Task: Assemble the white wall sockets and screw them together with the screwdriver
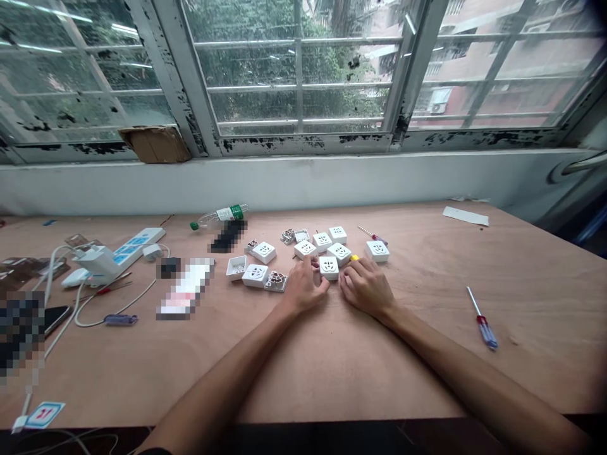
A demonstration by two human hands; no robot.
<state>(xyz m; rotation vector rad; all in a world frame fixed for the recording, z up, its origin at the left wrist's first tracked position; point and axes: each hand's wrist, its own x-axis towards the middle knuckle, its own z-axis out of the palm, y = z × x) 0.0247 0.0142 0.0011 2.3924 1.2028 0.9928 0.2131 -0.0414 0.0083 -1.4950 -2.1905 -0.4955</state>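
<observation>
Window: we face a paint-chipped window beyond the desk.
Desk: our plywood desk carries a power strip at left and a screwdriver at right.
Sockets: white wall sockets lie clustered mid-desk, the nearest socket between our hands.
Hands: our left hand and right hand curl narrowly, fingers touching that socket's sides; we cannot tell if they grip it.
</observation>
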